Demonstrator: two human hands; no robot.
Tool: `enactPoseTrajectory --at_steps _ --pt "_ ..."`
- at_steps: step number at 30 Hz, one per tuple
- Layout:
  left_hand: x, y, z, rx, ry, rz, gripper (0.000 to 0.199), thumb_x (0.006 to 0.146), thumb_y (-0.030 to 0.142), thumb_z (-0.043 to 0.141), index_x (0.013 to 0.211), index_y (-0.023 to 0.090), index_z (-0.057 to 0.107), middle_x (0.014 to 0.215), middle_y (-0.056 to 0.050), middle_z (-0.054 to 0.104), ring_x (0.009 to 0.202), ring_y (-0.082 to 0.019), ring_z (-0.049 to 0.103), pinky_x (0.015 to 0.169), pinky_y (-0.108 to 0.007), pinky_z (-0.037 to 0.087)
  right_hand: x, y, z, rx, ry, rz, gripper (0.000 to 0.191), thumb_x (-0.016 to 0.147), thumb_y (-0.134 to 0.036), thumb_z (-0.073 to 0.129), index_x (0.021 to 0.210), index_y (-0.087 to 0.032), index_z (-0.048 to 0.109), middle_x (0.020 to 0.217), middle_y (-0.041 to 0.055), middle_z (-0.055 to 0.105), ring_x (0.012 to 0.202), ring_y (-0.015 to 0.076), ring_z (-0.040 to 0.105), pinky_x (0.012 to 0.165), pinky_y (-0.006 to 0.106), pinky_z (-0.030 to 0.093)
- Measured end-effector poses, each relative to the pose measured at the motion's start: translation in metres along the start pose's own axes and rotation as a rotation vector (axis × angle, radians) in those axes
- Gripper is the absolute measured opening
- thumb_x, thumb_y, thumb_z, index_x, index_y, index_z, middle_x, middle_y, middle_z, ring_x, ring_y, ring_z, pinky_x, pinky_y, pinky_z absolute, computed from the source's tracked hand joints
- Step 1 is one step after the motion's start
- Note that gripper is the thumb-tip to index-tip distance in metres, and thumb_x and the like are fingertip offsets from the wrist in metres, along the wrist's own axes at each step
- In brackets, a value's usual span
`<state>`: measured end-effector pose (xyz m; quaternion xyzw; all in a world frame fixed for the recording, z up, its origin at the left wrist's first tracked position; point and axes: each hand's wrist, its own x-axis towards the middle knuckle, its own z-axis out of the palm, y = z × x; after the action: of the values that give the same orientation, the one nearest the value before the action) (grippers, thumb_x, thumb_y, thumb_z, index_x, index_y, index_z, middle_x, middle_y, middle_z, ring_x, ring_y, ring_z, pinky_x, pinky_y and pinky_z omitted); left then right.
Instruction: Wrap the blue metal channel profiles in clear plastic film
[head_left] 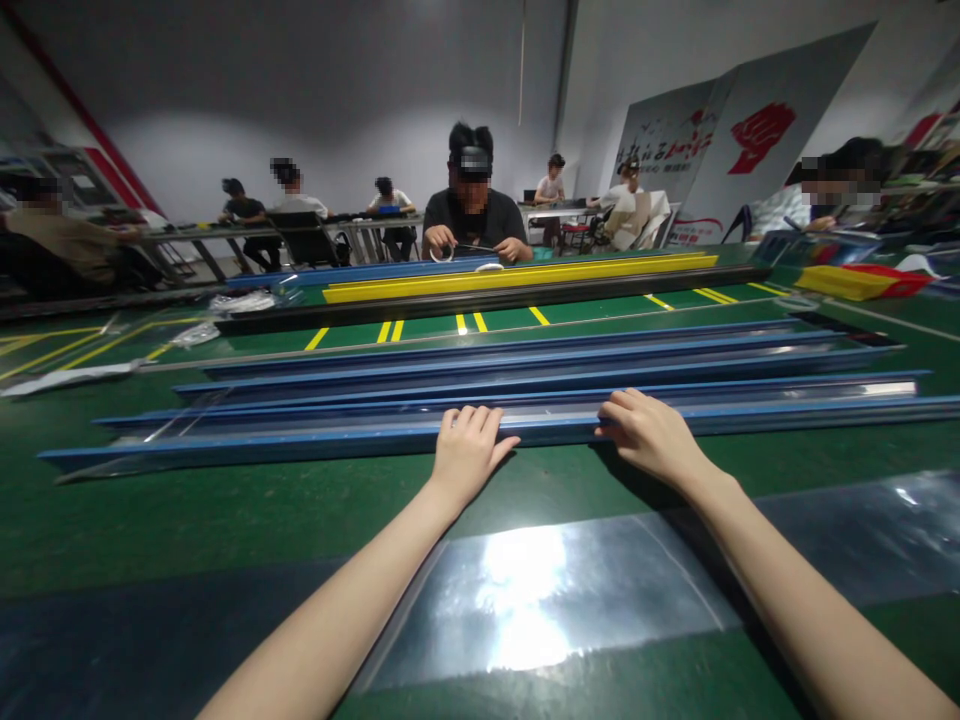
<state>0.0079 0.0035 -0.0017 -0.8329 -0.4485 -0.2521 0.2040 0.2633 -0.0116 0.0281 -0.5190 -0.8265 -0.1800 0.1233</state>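
A long blue channel-shaped strip (300, 443) lies across the green table in front of me, with clear film at its left end. My left hand (469, 445) has its fingers hooked over the strip's near edge, the thumb pointing right along the outer side. To the right, my right hand (649, 432) curls its fingers over the same edge, and its fingertips are partly hidden. Between the hands a short stretch of the edge shows. Closer to me, a wide sheet of clear plastic film (600, 580) lies flat under my forearms, reflecting light.
More blue strips (525, 352) lie parallel behind. Farther back are a black strip (360, 310) and a yellow strip (525, 283). A person (476, 215) sits opposite, holding a roll of tape. Yellow and red trays (840, 283) stand at right. Several people sit at other tables.
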Motion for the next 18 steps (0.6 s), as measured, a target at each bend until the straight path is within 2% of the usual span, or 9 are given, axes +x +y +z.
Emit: enactPoseTrajectory --at_steps 6,9,14,18 --pt "0.001 0.001 0.000 0.019 -0.053 -0.027 0.031 0.081 0.047 0.048 0.086 0.017 0.056 0.084 -0.005 0.062 0.080 -0.020 0.051 0.071 -0.033 0.030 -0.004 0.005 0.003 -0.026 0.018 0.045 0.010 0.078 -0.024 0.047 0.069 -0.020 0.049 0.074 0.0052 0.055 0.075 0.0185 0.045 0.063 0.028 0.029" --pt "0.002 0.001 -0.001 0.028 -0.061 -0.033 0.031 0.081 0.048 0.048 0.083 0.017 0.055 0.081 -0.004 0.062 0.078 -0.020 0.051 0.071 -0.033 0.029 -0.003 0.000 0.003 -0.057 0.022 0.049 0.014 0.078 -0.030 0.047 0.072 -0.019 0.050 0.077 0.0063 0.056 0.077 0.0200 0.046 0.065 0.030 0.029" --pt "0.002 0.002 -0.001 0.037 -0.062 -0.033 0.031 0.081 0.047 0.048 0.081 0.017 0.055 0.079 -0.004 0.061 0.077 -0.020 0.051 0.070 -0.033 0.029 0.004 -0.015 0.006 0.022 0.050 0.050 0.030 0.082 -0.047 0.042 0.078 -0.019 0.050 0.079 0.0069 0.058 0.078 0.0208 0.047 0.067 0.031 0.030" --pt "0.002 0.002 -0.001 0.046 -0.059 -0.032 0.031 0.081 0.048 0.048 0.082 0.017 0.055 0.079 -0.004 0.061 0.077 -0.020 0.051 0.070 -0.033 0.029 0.010 -0.031 0.012 0.125 0.077 0.027 0.030 0.085 -0.046 0.040 0.083 -0.018 0.051 0.081 0.0067 0.058 0.079 0.0200 0.048 0.067 0.030 0.031"
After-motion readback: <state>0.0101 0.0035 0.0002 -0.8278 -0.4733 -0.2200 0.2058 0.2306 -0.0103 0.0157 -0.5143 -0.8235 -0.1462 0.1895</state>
